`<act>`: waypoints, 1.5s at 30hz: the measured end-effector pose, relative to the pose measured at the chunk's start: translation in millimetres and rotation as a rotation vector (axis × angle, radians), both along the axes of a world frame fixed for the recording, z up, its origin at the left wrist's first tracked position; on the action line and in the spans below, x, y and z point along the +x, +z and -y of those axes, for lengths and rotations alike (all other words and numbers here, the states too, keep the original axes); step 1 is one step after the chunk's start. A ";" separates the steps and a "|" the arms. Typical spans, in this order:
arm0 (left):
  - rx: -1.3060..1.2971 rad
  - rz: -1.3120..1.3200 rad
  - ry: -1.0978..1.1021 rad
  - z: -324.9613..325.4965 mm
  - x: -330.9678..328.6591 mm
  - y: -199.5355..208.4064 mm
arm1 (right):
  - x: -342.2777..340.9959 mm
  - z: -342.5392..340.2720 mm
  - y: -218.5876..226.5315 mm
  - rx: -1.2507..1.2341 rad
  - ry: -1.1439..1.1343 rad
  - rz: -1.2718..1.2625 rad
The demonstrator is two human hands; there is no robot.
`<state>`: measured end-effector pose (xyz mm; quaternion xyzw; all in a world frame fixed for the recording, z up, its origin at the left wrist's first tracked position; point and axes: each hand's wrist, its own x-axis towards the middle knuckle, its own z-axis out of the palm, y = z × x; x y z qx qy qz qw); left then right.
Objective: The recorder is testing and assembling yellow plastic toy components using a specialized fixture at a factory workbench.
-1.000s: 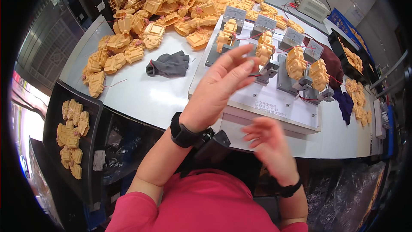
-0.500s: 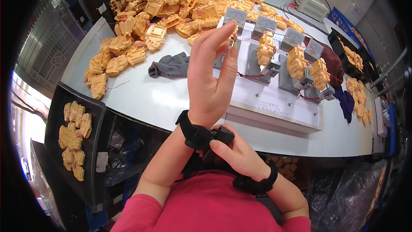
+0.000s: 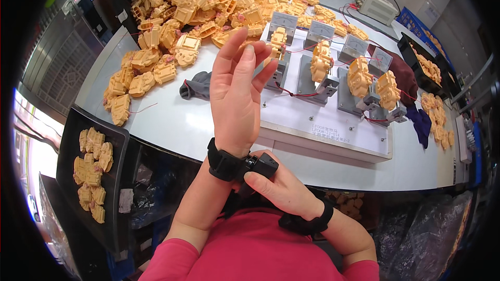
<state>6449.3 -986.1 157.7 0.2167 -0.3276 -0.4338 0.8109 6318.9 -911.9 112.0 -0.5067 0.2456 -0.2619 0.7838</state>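
My left hand point(image 3: 236, 109) is raised in front of the table with its palm turned to the right, fingers apart and slightly curled, holding nothing. Round its wrist goes a black strap point(image 3: 223, 162) bearing a small black box-shaped device point(image 3: 264, 165). My right hand point(image 3: 285, 190) is closed on this device, thumb on the near side; its other fingers are mostly hidden. Another black strap point(image 3: 324, 217) circles my right wrist. Behind the left hand lies a grey cloth glove point(image 3: 197, 86), partly covered by it.
A test fixture point(image 3: 323, 138) with meters holds several yellow plastic parts point(image 3: 359, 77). Yellow parts are heaped point(image 3: 192, 5) at the back left. A black tray point(image 3: 120, 164) of parts stands left, a black bin point(image 3: 416, 62) right. A power supply point(image 3: 376, 6) sits behind.
My left hand has shifted left and turned, its fingers now more spread and curled. My right hand has moved slightly left with the wrist device, still gripping it.
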 end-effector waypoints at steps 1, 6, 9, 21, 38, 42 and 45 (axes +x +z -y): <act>-0.034 0.049 0.054 0.7 -0.2 2.4 | 0.2 0.8 0.3 -0.014 0.005 -0.017; -0.021 0.262 0.217 1.2 3.8 -1.2 | 1.1 10.6 -2.6 -0.069 0.001 -0.038; -0.035 0.291 0.240 1.3 4.5 -2.3 | 2.1 11.0 -5.4 -0.118 0.016 -0.101; 0.254 0.448 0.054 -25.0 38.2 -7.8 | -45.2 12.0 7.3 -0.684 -0.269 -0.382; 0.290 1.413 0.222 -16.5 34.4 -53.5 | -142.7 48.3 -17.6 -1.111 -0.891 -0.870; 0.307 1.375 0.181 -16.0 33.3 -53.6 | -144.7 45.7 -18.0 -1.041 -0.923 -0.896; 0.295 1.354 0.204 -18.1 33.2 -56.7 | -144.0 44.0 -14.8 -0.912 -0.927 -0.848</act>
